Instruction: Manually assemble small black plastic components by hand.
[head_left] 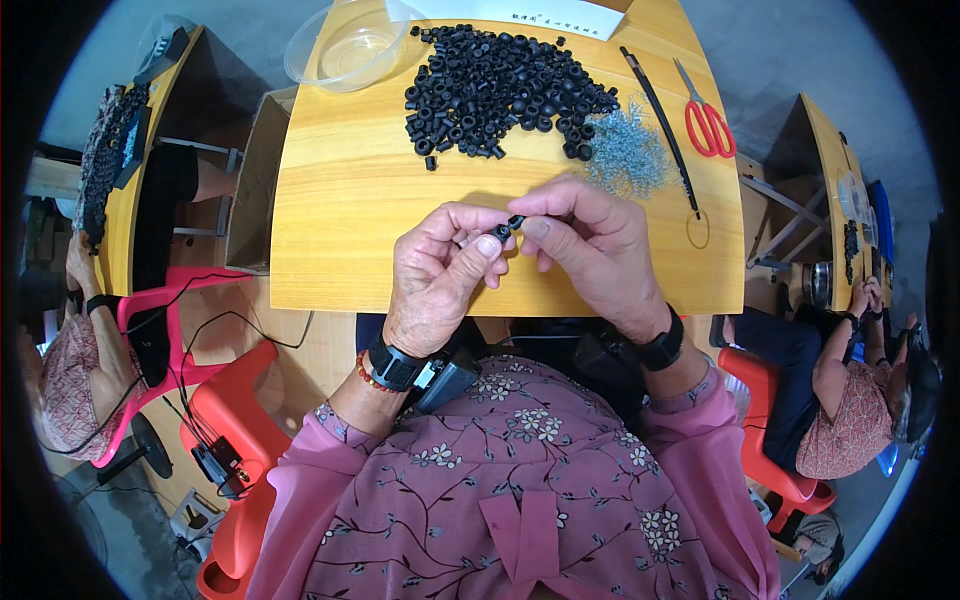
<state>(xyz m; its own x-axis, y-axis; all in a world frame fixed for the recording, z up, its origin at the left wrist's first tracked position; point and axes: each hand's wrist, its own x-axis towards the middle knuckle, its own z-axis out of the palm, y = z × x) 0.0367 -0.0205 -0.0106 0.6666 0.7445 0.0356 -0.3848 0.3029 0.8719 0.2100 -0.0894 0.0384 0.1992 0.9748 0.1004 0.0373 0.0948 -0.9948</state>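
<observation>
Fingers (pixel 475 217) left and right, small black pieces (pixel 503 232) between their tips

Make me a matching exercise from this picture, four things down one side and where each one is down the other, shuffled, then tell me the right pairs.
Things
1. Clear round bowl
2. Red-handled scissors
3. Pale blue-grey heap
4. Small black parts

Places
A. Near the right edge of the table
B. At the fingertips of the left hand and right hand
C. At the table's far left corner
D. Against the right side of the loose black pile

Pairs: 1-C, 2-A, 3-D, 4-B
</observation>
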